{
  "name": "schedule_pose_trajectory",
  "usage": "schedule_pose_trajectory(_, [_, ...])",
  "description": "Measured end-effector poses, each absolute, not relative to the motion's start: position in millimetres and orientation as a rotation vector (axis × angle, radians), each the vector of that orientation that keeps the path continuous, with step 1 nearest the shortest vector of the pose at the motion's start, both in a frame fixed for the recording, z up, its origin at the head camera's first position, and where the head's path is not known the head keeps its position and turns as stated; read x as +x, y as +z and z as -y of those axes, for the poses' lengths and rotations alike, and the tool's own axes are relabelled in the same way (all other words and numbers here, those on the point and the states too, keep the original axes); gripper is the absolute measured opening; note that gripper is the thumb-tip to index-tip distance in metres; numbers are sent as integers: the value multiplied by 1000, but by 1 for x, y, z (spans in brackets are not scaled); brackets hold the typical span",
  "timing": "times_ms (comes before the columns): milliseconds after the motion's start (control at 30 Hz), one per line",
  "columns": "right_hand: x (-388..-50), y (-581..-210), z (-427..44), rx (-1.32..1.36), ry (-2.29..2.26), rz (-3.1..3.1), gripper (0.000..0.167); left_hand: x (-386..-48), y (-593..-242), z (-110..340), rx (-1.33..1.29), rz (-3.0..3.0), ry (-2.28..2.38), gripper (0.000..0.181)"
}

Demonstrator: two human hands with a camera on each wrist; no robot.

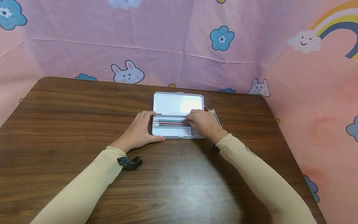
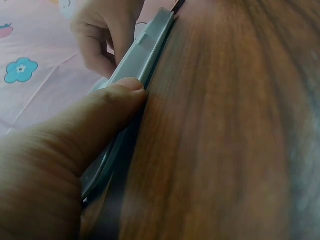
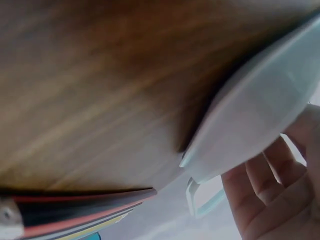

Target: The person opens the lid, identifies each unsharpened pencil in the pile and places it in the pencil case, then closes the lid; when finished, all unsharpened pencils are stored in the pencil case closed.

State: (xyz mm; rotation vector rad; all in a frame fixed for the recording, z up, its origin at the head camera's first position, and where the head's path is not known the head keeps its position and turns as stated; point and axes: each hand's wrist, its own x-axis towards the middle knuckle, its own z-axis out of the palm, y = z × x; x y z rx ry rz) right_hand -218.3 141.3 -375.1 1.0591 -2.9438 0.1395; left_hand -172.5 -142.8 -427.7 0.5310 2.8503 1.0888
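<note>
A white pencil case (image 1: 176, 132) lies on the table with its lid (image 1: 176, 103) raised at the back. My left hand (image 1: 139, 130) grips its left end, thumb at the front edge and fingers near the hinge. The thumb (image 2: 112, 102) presses that edge in the left wrist view. Several striped pencils (image 1: 167, 123) lie lengthwise in the case's back compartment. Over their right ends my right hand (image 1: 205, 123) reaches in with bent fingers. Its fingertips are hidden, so whether they pinch pencils cannot be seen. The case wall (image 3: 255, 110) blocks them in the right wrist view.
More pencils (image 1: 214, 115) lie on the table just right of the case, partly behind my right hand; they show large in the right wrist view (image 3: 85, 212). The brown wooden table (image 1: 84, 109) meets a patterned pink cloth (image 1: 167, 37) at the back and right.
</note>
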Motion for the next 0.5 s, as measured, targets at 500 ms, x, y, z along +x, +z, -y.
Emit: schedule_pose_trajectory(500, [-202,-363,-192,902,497,2874,18,-173,-429,144,538,-2860,1086,105])
